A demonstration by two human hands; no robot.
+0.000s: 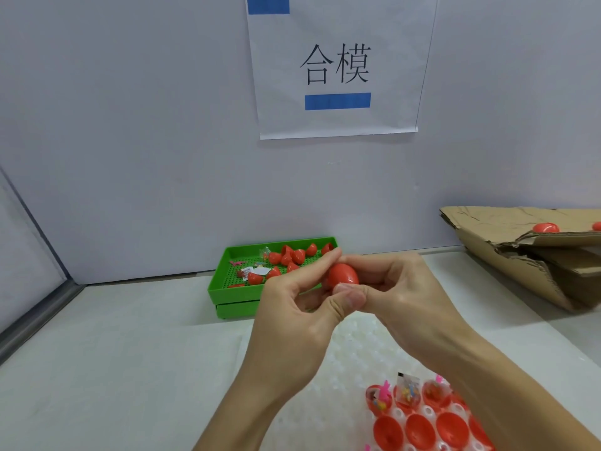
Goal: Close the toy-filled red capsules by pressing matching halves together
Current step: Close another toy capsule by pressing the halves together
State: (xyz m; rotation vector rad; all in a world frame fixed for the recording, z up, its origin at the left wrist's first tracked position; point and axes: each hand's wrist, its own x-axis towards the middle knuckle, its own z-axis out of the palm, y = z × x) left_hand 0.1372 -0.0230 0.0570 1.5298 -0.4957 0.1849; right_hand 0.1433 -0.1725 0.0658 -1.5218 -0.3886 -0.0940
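Both hands pinch one glossy red capsule (343,275).
Left hand (292,307) and right hand (409,288) fingertips curl around its smooth egg shape.

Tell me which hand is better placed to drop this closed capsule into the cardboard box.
Right, probably. The right hand already grips the red capsule on the side nearer the cardboard box; the left hand would have to cross over.

A pale grey wall (130,125) is standing behind the white table (113,369), carrying a paper sign (338,70) (2 printed characters, 2 blue bars).
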